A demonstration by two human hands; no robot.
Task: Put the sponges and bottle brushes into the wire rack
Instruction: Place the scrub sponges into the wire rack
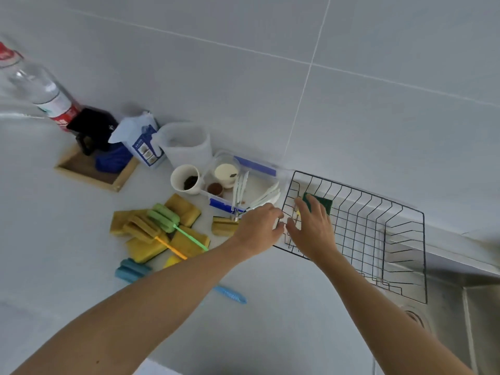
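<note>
The black wire rack (378,212) sits on the counter at the right, partly over the sink. My right hand (313,228) is inside its left end, shut on a green-and-yellow sponge (323,203) held low in the rack. My left hand (259,226) curls its fingers at the rack's left wall, apparently gripping the wire. To the left lies a pile of yellow sponges (143,247), with a green bottle brush (165,216) and an orange-handled brush (170,247) across it. One more yellow sponge (223,226) lies by my left hand. A blue bottle brush (132,270) lies nearer me.
Behind the pile stand a clear box with blue clips (254,169) holding white spoons, a paper cup (185,180), a white jug (186,143), a blue-and-white carton (143,142), a wooden tray (92,174) and a plastic bottle (40,87). The steel sink (446,307) drops off at the right.
</note>
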